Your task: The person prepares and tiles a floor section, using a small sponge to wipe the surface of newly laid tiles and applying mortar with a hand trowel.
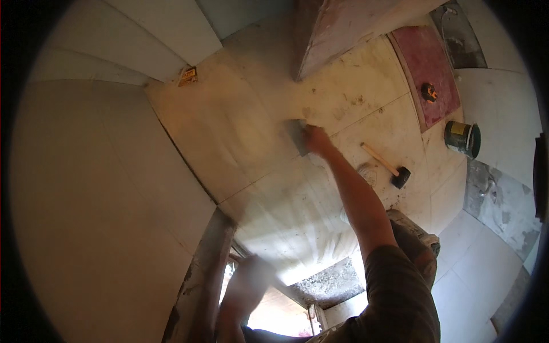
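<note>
My right hand (316, 139) is closed around a flat, dark-bladed tool (296, 136), with the blade against the tiled floor (274, 188) near the middle of the view. My right arm reaches long and nearly straight, slanting from the dark short sleeve (394, 280) at lower right up and leftward to the wrist. The hand shows its back to me, knuckles bunched at the blade's right edge, and the blade points out to the left.

My left hand (251, 277) hangs low and well apart from the right, closer to my body, its forearm rising from the lower edge. It is smeared by motion, so I cannot tell whether its fingers are curled or spread, or whether they touch anything.

Pale streaks run over the tiles between my two hands. Right of my forearm lies a mallet (380, 159) with a light wooden handle and a black head. Farther right is a dark green bucket (456, 137), and above it an orange-and-black object (429, 92) on a dull red panel (420, 60).
</note>
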A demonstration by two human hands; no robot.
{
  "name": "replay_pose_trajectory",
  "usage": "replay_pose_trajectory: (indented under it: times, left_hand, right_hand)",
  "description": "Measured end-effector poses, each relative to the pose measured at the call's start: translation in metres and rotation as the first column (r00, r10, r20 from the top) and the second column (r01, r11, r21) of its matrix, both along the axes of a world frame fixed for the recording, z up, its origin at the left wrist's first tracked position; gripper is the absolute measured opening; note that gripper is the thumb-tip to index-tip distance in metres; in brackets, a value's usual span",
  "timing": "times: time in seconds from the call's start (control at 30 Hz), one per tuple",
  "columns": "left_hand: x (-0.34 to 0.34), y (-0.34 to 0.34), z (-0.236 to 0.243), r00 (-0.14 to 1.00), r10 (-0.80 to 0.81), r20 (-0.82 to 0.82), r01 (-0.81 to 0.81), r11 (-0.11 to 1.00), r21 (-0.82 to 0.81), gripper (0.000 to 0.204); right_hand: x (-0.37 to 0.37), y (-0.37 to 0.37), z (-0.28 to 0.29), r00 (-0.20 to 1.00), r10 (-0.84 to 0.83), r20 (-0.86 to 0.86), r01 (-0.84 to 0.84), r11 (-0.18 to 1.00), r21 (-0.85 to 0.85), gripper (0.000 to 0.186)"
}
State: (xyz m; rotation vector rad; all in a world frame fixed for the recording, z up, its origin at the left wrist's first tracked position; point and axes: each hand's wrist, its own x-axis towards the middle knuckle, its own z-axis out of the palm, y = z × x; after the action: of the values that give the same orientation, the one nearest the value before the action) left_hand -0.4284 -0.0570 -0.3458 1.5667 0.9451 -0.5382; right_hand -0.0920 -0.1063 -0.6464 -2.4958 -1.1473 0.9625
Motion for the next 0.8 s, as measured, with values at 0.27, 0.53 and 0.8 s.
replay_pose_trajectory:
  times: [0.27,0.53,0.8]
  left_hand:
    - [-0.034,-0.008,-0.011,0.992,-0.002,-0.126,-0.015,0.991,-0.136,0.065]
    - [-0.030,-0.012,-0.016,1.000,-0.021,0.002,0.021,0.997,-0.081,0.062]
    - [-0.020,-0.027,0.004,0.981,0.180,0.077,-0.170,0.979,-0.116,0.064]
  right_hand:
    - [-0.029,0.043,0.055,0.973,-0.039,-0.228,0.039,0.999,-0.006,0.027]
    - [-0.007,0.080,0.078,0.987,0.036,-0.156,-0.047,0.997,-0.063,0.034]
    - [-0.141,-0.009,0.009,0.990,0.031,-0.138,-0.024,0.998,0.056,0.036]
